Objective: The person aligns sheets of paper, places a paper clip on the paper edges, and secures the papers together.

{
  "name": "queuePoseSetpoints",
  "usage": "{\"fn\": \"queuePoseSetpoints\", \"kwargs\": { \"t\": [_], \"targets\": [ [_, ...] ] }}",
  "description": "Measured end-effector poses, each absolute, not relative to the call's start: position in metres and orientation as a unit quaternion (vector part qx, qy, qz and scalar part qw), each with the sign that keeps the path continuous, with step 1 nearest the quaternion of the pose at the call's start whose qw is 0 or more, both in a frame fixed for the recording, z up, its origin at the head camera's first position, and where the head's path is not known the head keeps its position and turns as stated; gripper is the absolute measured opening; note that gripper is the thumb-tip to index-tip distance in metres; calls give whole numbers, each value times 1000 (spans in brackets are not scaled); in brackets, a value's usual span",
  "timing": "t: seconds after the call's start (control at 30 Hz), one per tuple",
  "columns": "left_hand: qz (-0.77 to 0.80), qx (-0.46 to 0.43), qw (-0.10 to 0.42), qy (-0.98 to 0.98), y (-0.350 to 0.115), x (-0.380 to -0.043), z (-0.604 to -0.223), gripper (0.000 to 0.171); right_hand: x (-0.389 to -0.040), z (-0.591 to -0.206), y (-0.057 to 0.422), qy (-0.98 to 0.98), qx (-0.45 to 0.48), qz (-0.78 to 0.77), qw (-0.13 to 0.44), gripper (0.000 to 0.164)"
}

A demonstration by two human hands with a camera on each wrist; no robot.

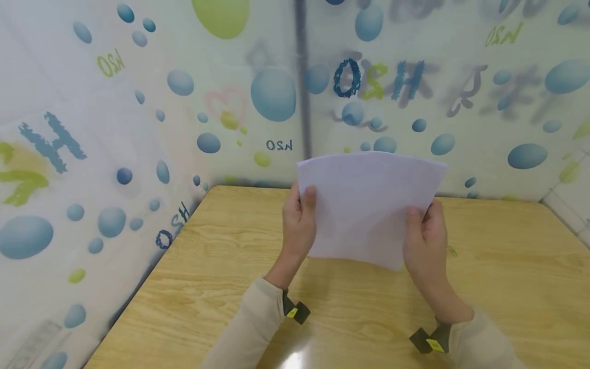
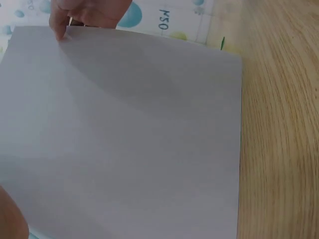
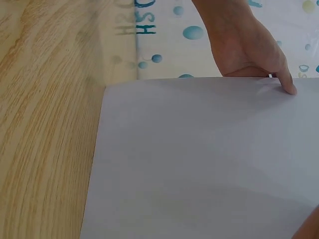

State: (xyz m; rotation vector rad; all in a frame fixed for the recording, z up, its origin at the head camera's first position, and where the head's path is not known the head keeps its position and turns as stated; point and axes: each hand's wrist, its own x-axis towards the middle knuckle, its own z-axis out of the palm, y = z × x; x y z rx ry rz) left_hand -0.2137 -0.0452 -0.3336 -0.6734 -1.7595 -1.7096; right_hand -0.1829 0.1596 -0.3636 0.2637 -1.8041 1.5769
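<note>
Here's the left hand (image 1: 299,223), thumb across the front, gripping one side of the white paper (image 1: 359,210). The paper stands up between the hands over the table (image 1: 198,266); whether its lower edge touches, I can't tell. Now the right hand (image 1: 426,241), pinching the opposite side! Looks like the two-handed holding step; the next move calls for both hands working evenly together. Just beyond, a small green clip (image 1: 452,251).
</note>
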Motion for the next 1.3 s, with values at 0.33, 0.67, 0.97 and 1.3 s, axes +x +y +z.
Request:
{"fn": "queuePoseSetpoints", "kwargs": {
  "t": [0.33, 0.67, 0.97, 1.3],
  "targets": [
    [-640, -240, 301, -665, -47, -212, -331, 20, -182, -361, 157, -703, 109, 610, 350, 27],
    [-660, -248, 264, -657, -50, -216, -333, 21, -183, -361, 159, -731, 92, 581, 345, 31],
    [-657, -243, 283, -655, -46, -213, -330, 16, -182, -362, 161, -715, 107, 588, 362, 28],
    [-652, -261, 280, -655, -44, -207, -326, 21, -179, -363, 163, -731, 87, 580, 348, 31]
  ]
}}
